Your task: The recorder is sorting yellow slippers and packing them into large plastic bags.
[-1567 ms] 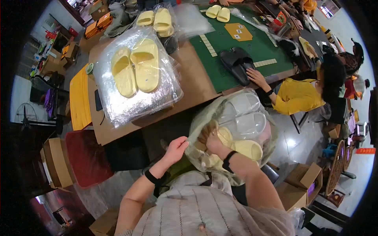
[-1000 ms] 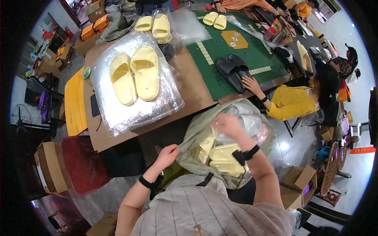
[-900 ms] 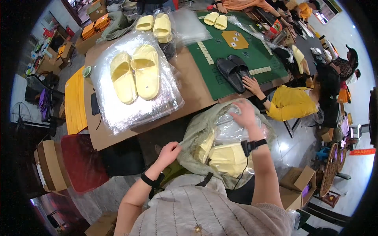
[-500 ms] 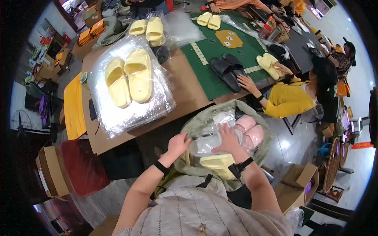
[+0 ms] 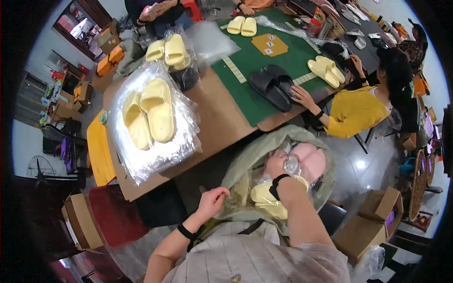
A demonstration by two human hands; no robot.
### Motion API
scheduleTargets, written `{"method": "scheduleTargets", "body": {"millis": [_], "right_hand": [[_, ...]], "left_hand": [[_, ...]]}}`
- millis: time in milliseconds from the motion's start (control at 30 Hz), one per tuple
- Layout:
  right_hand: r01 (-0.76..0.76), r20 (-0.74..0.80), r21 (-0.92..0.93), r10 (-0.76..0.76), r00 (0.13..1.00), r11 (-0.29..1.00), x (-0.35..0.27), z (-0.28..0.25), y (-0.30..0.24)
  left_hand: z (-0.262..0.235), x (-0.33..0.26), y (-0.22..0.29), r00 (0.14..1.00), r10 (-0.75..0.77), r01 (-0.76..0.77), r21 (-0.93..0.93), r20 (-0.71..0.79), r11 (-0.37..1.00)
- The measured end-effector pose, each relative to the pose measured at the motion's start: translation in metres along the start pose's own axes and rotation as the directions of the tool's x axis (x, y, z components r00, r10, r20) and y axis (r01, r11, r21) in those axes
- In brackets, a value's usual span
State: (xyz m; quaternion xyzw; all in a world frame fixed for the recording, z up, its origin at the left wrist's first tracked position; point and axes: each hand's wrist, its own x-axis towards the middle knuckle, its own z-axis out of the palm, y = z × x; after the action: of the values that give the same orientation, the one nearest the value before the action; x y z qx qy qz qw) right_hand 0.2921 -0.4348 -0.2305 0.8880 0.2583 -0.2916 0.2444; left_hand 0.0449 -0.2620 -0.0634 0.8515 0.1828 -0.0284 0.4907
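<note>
A pale green woven sack [image 5: 245, 162] stands open in front of me, holding slippers in clear plastic. My left hand [image 5: 213, 202] is closed on the sack's left rim. Deep in the sack is my right hand [image 5: 277, 165], next to a pair of pink slippers [image 5: 307, 160] and above wrapped yellow slippers [image 5: 269, 197]. Its fingers are partly hidden, so what they grip is unclear. To the left, a yellow pair [image 5: 150, 115] rests on a stack of clear plastic bags [image 5: 165, 162] on the table.
On the green mat [image 5: 236, 101] lie black slippers [image 5: 271, 87], a co-worker's hand [image 5: 303, 96] touching them. Yellow pairs [image 5: 325, 71] sit beyond. A red stool [image 5: 115, 214] stands left; an open cardboard box [image 5: 370, 224] stands right.
My right hand has reached deeper into the sack, and the pale wrapped slippers under it no longer show. My left hand stays at the rim. The co-worker's far hand has left the yellow slippers.
</note>
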Motion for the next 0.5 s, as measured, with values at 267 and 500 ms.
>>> {"method": "scheduleTargets", "body": {"millis": [267, 500], "right_hand": [[0.105, -0.255, 0.573, 0.056, 0.965, 0.813, 0.016, -0.025, 0.020], [0.591, -0.676, 0.630, -0.020, 0.737, 0.504, -0.077, -0.058, 0.084]], "left_hand": [[0.010, 0.013, -0.005, 0.999, -0.026, 0.027, 0.035, -0.025, 0.999], [-0.023, 0.020, 0.015, 0.987, 0.102, -0.078, 0.186, -0.125, 0.979]]}}
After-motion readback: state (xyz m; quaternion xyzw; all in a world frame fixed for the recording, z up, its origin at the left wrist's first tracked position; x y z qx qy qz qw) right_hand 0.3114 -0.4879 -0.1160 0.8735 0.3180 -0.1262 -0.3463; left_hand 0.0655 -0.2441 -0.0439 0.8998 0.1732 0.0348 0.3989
